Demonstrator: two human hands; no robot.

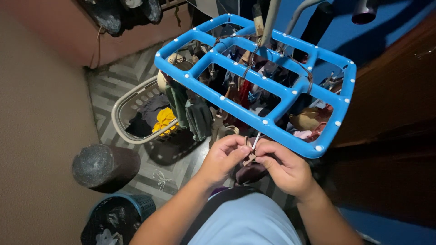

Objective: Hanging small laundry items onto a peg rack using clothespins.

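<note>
A blue plastic clip hanger frame (272,86) hangs in front of me, with several socks and small garments pegged below it. My left hand (222,159) and my right hand (284,165) meet just under the frame's near edge. Both pinch a small clothes peg (252,149) on a short cord, with a bit of brownish cloth (249,159) between the fingertips. A dark garment (249,173) hangs just beneath my hands.
A beige laundry basket (125,106) with dark and yellow clothes stands on the patterned tile floor at left. A dark round stool (104,165) and a blue bin (120,218) with a black liner sit near the tan wall. A wooden door (390,113) is at right.
</note>
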